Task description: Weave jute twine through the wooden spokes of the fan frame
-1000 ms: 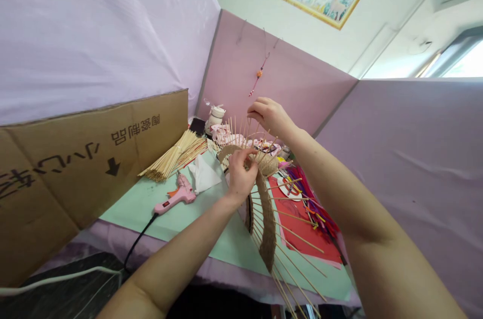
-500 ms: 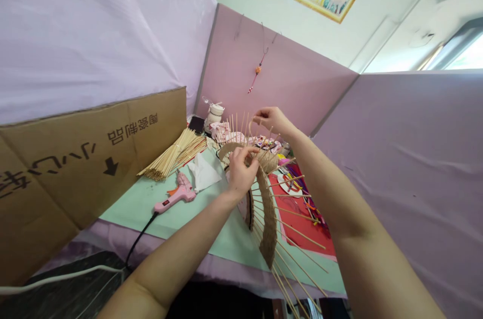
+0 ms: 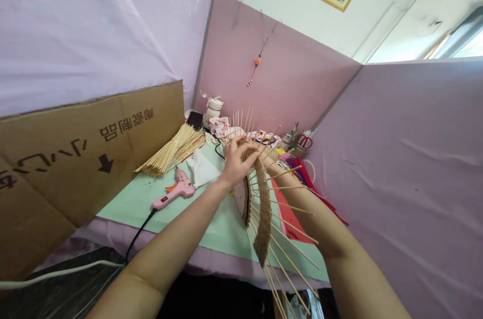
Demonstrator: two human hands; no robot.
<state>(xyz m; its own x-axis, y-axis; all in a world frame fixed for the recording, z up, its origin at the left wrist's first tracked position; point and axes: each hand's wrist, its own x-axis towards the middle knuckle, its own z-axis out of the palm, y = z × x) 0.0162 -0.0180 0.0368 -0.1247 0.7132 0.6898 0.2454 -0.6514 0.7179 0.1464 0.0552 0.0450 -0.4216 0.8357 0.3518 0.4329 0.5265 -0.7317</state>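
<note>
A curved piece wrapped in brown twine (image 3: 264, 213), with thin wooden sticks fanning outward from it, stands tilted over the mint-green table covering. My left hand (image 3: 238, 160) grips the upper part of this twine-wrapped piece, fingers bent around its edge. Behind the sticks, my right hand (image 3: 264, 158) is low beside the upper part of the piece; its fingers are mostly hidden. Under the arc shows a pale round panel with a dark rim (image 3: 241, 201). A pink glue gun (image 3: 175, 190) lies left of my left hand.
A bundle of wooden sticks (image 3: 169, 150) lies by a cardboard panel (image 3: 86, 153) on the left. Behind are a white bottle (image 3: 213, 110) and a black phone (image 3: 195, 119). Red-handled scissors (image 3: 305, 141) stand at the back right, near red sheets (image 3: 292, 221).
My right hand has come down from above the sticks to behind the twine-wrapped piece. My left hand stays on the piece. The view has shifted slightly.
</note>
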